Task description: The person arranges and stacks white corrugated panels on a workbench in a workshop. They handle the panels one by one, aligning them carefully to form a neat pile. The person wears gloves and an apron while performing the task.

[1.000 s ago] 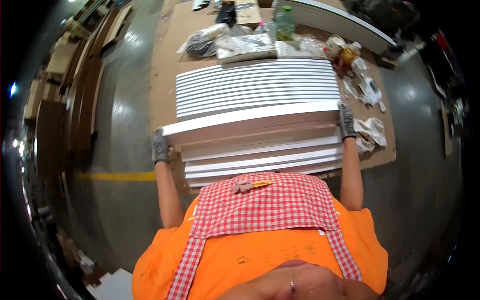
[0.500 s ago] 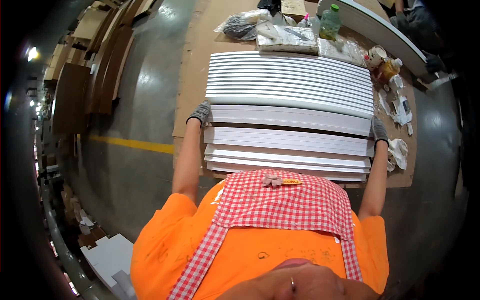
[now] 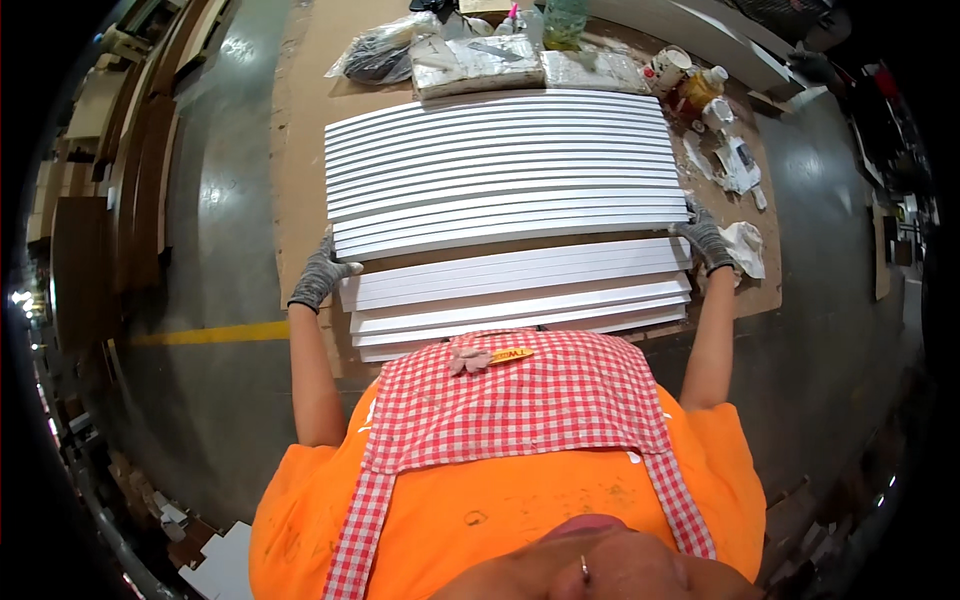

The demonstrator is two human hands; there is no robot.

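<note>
Long white boards lie side by side on a brown cardboard-covered table, most of them packed into a ribbed far group (image 3: 500,165). My left hand (image 3: 322,275), in a grey knit glove, holds the left end of that group's nearest boards, its thumb along their near edge. My right hand (image 3: 706,240), gloved the same way, is at their right end, thumb on the near side. Some fingers of both hands are hidden at the board ends. Nearer me, past a dark gap, lie more white boards (image 3: 515,275), looser and tilted, partly hidden by my checked apron (image 3: 520,410).
Behind the boards sit white-smeared blocks (image 3: 475,68), a plastic bag with dark contents (image 3: 385,52) and a green bottle (image 3: 565,25). At right are an amber bottle (image 3: 697,92) and crumpled scraps (image 3: 738,165). Another person's gloved hand (image 3: 815,67) is beyond.
My view has shifted, so the table sits further left. The board that lay just nearer than the far group is now against it, and my hands at its ends have moved away from me.
</note>
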